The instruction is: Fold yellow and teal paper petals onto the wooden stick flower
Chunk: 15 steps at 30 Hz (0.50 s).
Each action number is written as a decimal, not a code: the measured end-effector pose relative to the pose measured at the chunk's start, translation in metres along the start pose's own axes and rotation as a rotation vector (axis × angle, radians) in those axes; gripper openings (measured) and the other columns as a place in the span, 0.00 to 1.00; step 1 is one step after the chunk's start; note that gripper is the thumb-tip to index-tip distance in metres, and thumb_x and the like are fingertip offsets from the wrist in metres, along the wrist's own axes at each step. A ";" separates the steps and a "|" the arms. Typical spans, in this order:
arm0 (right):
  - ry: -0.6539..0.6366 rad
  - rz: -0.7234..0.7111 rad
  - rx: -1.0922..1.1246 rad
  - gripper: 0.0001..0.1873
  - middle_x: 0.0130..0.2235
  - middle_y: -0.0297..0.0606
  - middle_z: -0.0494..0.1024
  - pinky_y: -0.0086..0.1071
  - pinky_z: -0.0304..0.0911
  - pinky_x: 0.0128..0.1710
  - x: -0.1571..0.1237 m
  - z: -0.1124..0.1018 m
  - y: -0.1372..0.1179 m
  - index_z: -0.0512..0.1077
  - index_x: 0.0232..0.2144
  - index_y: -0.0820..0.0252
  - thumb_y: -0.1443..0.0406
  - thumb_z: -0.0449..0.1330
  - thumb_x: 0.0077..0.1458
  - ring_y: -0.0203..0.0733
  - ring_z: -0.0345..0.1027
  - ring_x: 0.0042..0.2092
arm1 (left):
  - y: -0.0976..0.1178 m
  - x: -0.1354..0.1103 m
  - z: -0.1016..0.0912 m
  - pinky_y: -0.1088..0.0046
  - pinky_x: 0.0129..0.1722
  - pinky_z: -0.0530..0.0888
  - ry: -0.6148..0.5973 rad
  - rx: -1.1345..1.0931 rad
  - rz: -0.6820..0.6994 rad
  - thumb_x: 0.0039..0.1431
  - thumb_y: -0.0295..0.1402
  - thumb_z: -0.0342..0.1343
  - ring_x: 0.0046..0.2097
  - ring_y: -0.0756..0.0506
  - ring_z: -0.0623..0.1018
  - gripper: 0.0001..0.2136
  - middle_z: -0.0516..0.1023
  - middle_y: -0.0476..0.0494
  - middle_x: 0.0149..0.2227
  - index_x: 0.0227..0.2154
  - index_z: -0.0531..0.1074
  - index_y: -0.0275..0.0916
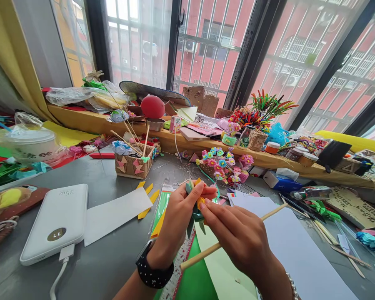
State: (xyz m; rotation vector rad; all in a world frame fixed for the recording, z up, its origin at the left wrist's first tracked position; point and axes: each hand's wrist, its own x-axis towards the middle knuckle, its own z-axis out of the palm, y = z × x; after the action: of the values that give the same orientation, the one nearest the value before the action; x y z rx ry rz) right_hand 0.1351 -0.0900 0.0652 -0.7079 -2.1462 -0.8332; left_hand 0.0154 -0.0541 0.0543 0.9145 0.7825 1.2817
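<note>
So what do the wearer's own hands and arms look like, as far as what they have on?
Both hands are bare of gloves, and no sleeve shows on either arm. By the left hand, the wrist wears a watch on a black strap with white dots. By the right hand, it wears a silvery beaded bracelet.

35W on the white power bank [58,212]

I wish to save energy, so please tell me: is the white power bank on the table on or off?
On: the power bank has a round display showing bright marks on a dark background.
</note>
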 end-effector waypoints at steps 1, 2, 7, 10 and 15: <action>-0.003 -0.001 -0.001 0.14 0.31 0.46 0.79 0.30 0.63 0.23 0.000 0.000 0.000 0.74 0.31 0.72 0.76 0.48 0.55 0.38 0.69 0.28 | 0.000 0.000 0.000 0.74 0.38 0.73 0.000 0.002 0.001 0.50 0.37 0.55 0.37 0.45 0.78 0.11 0.80 0.40 0.34 0.29 0.73 0.33; -0.004 -0.002 -0.002 0.14 0.31 0.45 0.79 0.30 0.63 0.23 0.000 0.000 0.000 0.74 0.31 0.72 0.76 0.47 0.55 0.38 0.69 0.27 | 0.000 0.000 0.000 0.73 0.38 0.73 0.000 0.004 0.003 0.50 0.37 0.55 0.37 0.45 0.78 0.11 0.80 0.40 0.34 0.29 0.73 0.33; 0.002 -0.011 -0.003 0.13 0.31 0.47 0.78 0.30 0.62 0.23 -0.001 0.000 0.001 0.74 0.31 0.72 0.76 0.49 0.55 0.38 0.69 0.27 | 0.001 -0.001 0.001 0.71 0.38 0.73 0.010 0.011 0.000 0.49 0.37 0.56 0.37 0.44 0.78 0.11 0.80 0.39 0.32 0.28 0.73 0.33; -0.003 -0.015 -0.004 0.13 0.30 0.47 0.78 0.30 0.61 0.23 -0.001 0.000 0.001 0.74 0.31 0.72 0.76 0.49 0.55 0.37 0.69 0.27 | 0.000 0.000 0.001 0.73 0.38 0.73 0.008 0.006 -0.007 0.49 0.38 0.56 0.36 0.45 0.78 0.11 0.80 0.39 0.32 0.27 0.73 0.33; -0.018 -0.029 -0.005 0.13 0.31 0.47 0.79 0.31 0.60 0.22 -0.001 -0.001 0.001 0.74 0.32 0.73 0.76 0.48 0.55 0.38 0.68 0.26 | -0.003 0.001 0.000 0.73 0.37 0.72 0.009 -0.003 0.009 0.49 0.38 0.56 0.35 0.45 0.78 0.11 0.80 0.41 0.30 0.26 0.73 0.33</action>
State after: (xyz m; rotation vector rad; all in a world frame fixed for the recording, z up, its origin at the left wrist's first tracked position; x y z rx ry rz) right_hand 0.1367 -0.0903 0.0654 -0.6907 -2.1760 -0.8506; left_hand 0.0166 -0.0536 0.0512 0.9116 0.7842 1.2956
